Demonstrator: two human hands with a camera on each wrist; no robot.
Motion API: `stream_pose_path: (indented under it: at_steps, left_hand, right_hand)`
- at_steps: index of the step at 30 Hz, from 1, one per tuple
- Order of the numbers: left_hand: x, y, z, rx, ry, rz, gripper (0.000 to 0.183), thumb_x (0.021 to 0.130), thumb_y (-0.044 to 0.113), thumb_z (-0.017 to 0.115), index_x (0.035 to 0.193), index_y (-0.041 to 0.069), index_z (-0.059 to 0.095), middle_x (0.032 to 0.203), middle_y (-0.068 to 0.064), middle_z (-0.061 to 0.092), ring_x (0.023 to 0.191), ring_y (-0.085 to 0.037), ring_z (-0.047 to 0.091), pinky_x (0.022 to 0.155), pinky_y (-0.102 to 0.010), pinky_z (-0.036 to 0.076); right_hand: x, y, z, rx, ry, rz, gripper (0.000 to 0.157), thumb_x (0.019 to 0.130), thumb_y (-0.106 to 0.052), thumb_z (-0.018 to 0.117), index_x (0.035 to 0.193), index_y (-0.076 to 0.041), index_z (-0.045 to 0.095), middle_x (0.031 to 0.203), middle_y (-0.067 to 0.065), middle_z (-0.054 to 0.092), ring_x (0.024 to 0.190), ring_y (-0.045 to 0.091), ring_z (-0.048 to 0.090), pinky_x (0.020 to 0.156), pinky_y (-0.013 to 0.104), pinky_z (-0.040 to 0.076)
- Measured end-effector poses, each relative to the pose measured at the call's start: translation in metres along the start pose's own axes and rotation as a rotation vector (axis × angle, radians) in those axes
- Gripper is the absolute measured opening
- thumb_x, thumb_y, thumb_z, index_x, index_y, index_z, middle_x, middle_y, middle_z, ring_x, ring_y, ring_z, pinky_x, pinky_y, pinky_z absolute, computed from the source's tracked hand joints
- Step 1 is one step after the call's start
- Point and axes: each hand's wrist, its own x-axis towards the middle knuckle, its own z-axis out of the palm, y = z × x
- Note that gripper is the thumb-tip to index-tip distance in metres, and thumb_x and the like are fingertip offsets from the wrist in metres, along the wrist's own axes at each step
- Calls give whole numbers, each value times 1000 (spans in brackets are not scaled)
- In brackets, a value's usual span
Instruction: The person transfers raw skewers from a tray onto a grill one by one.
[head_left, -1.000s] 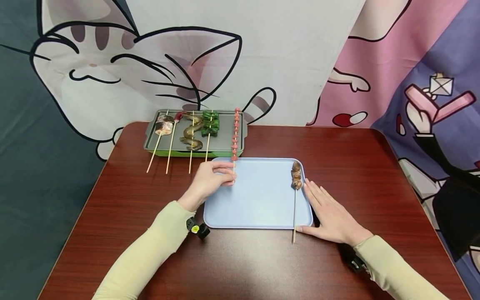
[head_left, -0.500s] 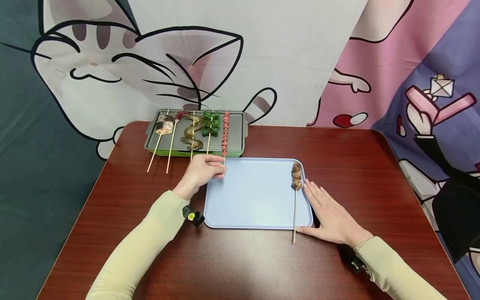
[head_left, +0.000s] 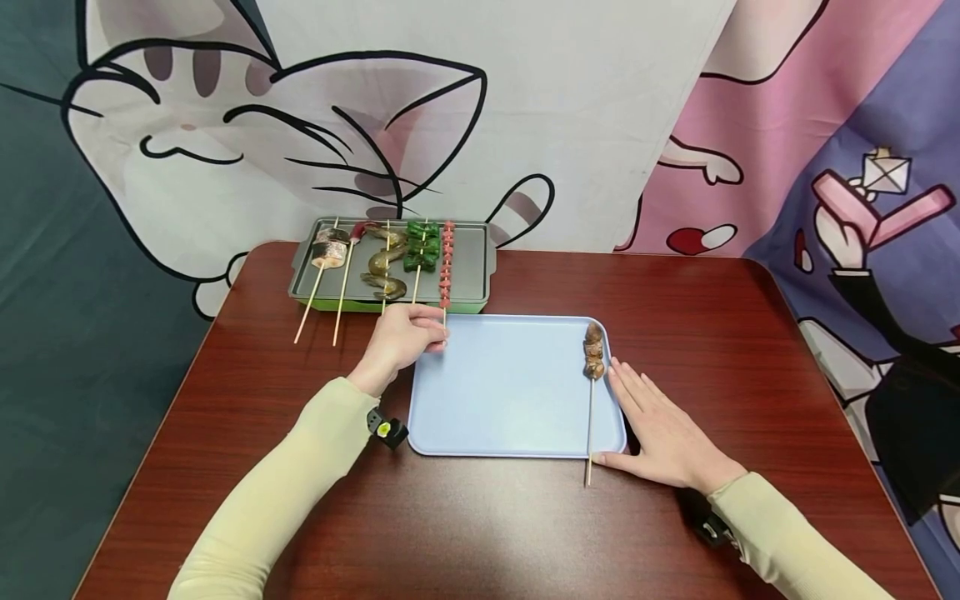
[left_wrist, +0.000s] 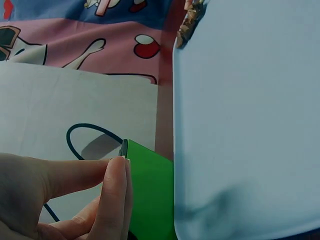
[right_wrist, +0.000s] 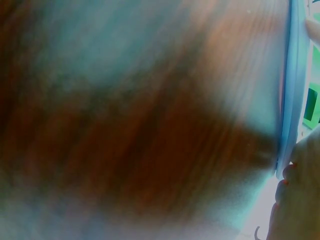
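Observation:
In the head view my left hand (head_left: pixel 401 340) pinches the lower stick of a skewer of small pink-red pieces (head_left: pixel 447 265). That skewer's upper part is over the right half of a grey grill plate on a green base (head_left: pixel 469 271); whether it touches the plate I cannot tell. The left wrist view shows the thumb and fingers (left_wrist: pixel 116 187) pressed together, the skewer itself not visible there. My right hand (head_left: pixel 667 433), fingers straight, lies along the right edge of a light blue tray (head_left: pixel 510 392). A brown meat skewer (head_left: pixel 593 354) lies near that edge, beside the right thumb.
On the grill plate, left of the pink-red skewer, lie a green pepper skewer (head_left: pixel 422 248), a shrimp skewer (head_left: pixel 386 265), a dark red-tipped one (head_left: pixel 352 237) and a thick pale-and-dark piece (head_left: pixel 327 250). Their sticks point toward me. A printed curtain (head_left: pixel 585 125) hangs behind the brown table (head_left: pixel 675 300).
My left hand has moved left and slightly away from me, bringing the pink-red skewer nearer the green pepper skewer. The right hand and the tray have stayed put.

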Motion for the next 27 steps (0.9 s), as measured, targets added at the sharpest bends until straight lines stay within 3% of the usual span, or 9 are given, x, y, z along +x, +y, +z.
stream_pose_path:
  at_steps: [9, 13, 18, 27]
  left_hand:
    - [-5, -1, -5, 18, -10, 41, 41, 93, 7, 75, 131, -2, 65, 108, -17, 74, 85, -19, 74, 88, -41, 60]
    - [-12, 3, -10, 81, 34, 117, 44, 93, 16, 77, 133, 2, 65, 110, -14, 73, 95, -28, 72, 89, -42, 59]
    - [-23, 14, -14, 130, 87, 215, 46, 91, 26, 78, 132, 8, 67, 111, -7, 73, 98, -24, 69, 86, -39, 55]
    - [-43, 32, 3, -12, -39, 313, 39, 92, 21, 78, 128, 9, 70, 114, -5, 73, 106, -17, 69, 100, -38, 51]
  right_hand:
    - [-2, -1, -1, -2, -13, 14, 121, 82, -79, 63, 160, 4, 21, 167, 19, 17, 151, 34, 20, 122, 51, 21]
    - [-2, 0, -2, -2, -18, 10, 120, 82, -78, 63, 160, 3, 21, 167, 19, 17, 151, 35, 20, 122, 52, 22]
    - [-1, 0, -4, 1, -31, 16, 119, 83, -78, 62, 160, 3, 20, 167, 18, 15, 151, 34, 19, 123, 50, 20]
    - [0, -1, -3, 1, -33, 23, 120, 82, -79, 62, 160, 2, 21, 167, 17, 15, 152, 33, 19, 124, 47, 17]
